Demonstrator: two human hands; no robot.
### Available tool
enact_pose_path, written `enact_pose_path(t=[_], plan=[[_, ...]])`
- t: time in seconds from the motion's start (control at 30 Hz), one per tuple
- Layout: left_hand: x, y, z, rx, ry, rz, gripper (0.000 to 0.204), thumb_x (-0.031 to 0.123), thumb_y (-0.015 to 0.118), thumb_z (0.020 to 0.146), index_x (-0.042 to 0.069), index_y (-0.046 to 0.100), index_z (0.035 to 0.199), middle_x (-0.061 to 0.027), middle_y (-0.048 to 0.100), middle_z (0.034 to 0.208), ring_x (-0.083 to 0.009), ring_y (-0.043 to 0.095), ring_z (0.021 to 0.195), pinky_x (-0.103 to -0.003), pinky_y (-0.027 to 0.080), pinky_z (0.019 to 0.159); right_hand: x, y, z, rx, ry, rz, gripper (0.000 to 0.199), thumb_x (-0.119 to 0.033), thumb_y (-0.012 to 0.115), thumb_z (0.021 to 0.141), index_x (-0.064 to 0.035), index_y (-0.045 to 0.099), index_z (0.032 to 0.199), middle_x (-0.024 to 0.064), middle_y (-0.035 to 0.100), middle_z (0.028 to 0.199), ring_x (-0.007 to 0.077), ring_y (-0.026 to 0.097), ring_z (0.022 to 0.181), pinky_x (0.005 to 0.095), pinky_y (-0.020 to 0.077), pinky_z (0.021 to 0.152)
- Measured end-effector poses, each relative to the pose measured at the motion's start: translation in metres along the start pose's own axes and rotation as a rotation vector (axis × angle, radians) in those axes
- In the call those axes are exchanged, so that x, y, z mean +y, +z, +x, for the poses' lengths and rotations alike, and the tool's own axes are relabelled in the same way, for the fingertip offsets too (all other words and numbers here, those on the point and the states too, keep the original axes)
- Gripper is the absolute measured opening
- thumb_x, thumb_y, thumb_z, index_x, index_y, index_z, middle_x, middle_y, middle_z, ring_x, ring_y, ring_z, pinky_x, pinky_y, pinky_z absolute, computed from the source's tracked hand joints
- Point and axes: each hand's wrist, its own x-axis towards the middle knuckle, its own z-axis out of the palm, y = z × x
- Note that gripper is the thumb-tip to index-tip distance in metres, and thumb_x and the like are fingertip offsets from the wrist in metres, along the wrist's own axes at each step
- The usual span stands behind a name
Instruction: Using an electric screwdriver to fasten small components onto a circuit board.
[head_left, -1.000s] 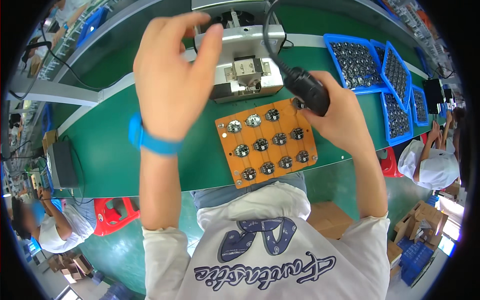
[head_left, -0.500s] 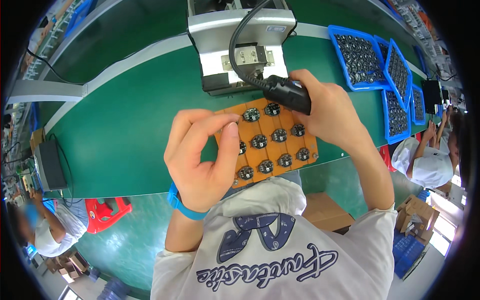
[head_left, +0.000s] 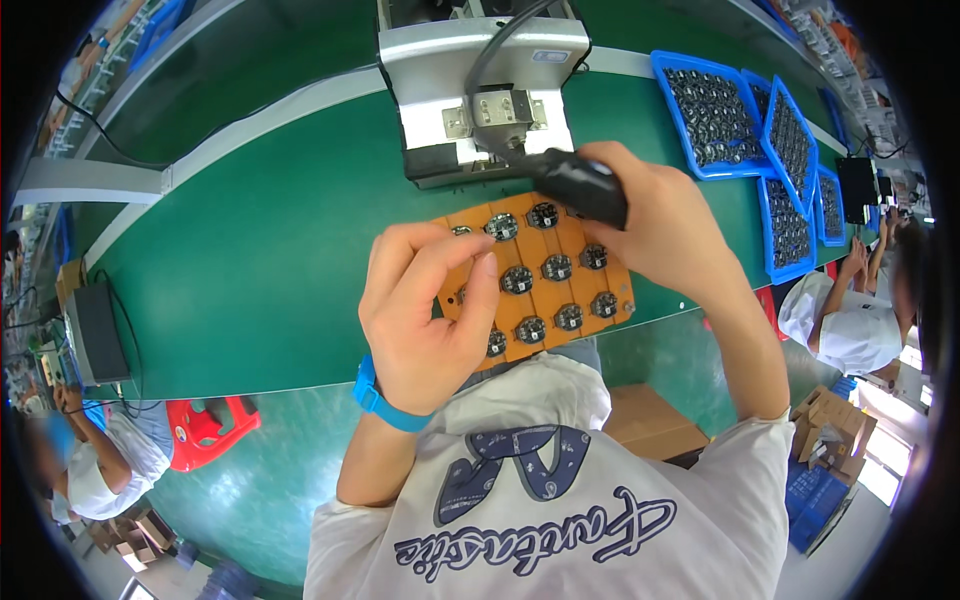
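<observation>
An orange fixture board [head_left: 540, 303] bears several round dark circuit boards [head_left: 517, 279] in rows, near the table's front edge. My right hand [head_left: 655, 220] is wrapped round a black corded tool shaped like an electric screwdriver [head_left: 580, 187], over the board's far right part. The tool's working tip is hidden beneath it and my hand. My left hand [head_left: 425, 295], with a blue wristband [head_left: 385, 400], hovers over the board's left side. Its thumb and index finger are brought close in a pinch beside a circuit board in the far row; whatever they hold is too small to make out.
A metal machine [head_left: 485, 110] stands just beyond the board, with the tool's cable [head_left: 472, 80] hanging before it. Blue trays [head_left: 710, 172] of small dark parts lie at the right. A dark box [head_left: 100, 330] sits at the left end. Other people sit on both sides.
My left hand has shifted right and slightly nearer over the board, uncovering a circuit board in its far left corner. The tool has tilted a little in my right hand, and its cable has swung.
</observation>
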Motion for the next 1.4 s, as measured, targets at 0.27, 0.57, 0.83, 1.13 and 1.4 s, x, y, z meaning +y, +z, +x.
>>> enact_pose_path(t=[0.27,0.57,0.83,1.13,1.4], plan=[[-0.012,0.009,0.016,-0.122,0.214,0.097,0.033,0.001,0.082,0.074,0.004,0.073,0.105,-0.0113,0.068,0.113,-0.0335,0.065,0.102,-0.042,0.055,0.087,-0.005,-0.07,-0.033,0.274,0.167,0.817,0.052,-0.022,0.074,0.09,0.0039,0.053,0.13,0.006,0.063,0.072,0.0087,0.055,0.056,0.0221,0.0415,0.052],[-0.021,0.034,0.035,-0.377,0.119,0.188,0.036,0.01,0.081,0.079,0.005,0.071,0.113,-0.0112,0.07,0.12,-0.033,0.066,0.112,-0.041,0.056,0.093,0.019,-0.046,-0.049,0.356,-0.042,1.139,0.065,-0.041,0.075,0.095,0.0036,0.044,0.131,0.0051,0.053,0.067,0.0121,0.05,0.048,0.0266,0.0422,0.047],[-0.023,0.035,0.042,-0.458,0.045,0.187,0.034,0.011,0.081,0.08,0.005,0.073,0.112,-0.0114,0.071,0.121,-0.0322,0.067,0.11,-0.042,0.055,0.096,0.012,-0.065,-0.044,0.264,-0.091,1.508,0.089,-0.073,0.042,0.1,0.0053,0.039,0.143,0.0062,0.055,0.082,0.0124,0.052,0.061,0.0291,0.0443,0.058],[-0.024,0.042,0.036,-0.375,0.059,0.202,0.025,0.012,0.082,0.079,0.007,0.077,0.103,-0.0069,0.074,0.114,-0.0292,0.068,0.108,-0.04,0.056,0.09,0.021,-0.051,-0.036,0.279,-0.359,1.637,0.085,-0.072,0.052,0.097,-0.002,0.044,0.143,0.0047,0.055,0.081,0.0135,0.053,0.058,0.0299,0.0455,0.055],[-0.019,0.039,0.039,-0.384,0.015,0.165,0.025,0.011,0.083,0.078,0.007,0.077,0.101,-0.0053,0.075,0.113,-0.0279,0.069,0.103,-0.039,0.057,0.089,-0.011,-0.043,-0.019,0.292,-0.35,1.628,0.093,-0.079,0.043,0.095,-0.0006,0.044,0.145,0.0067,0.055,0.075,0.0169,0.052,0.053,0.0326,0.0447,0.053]])
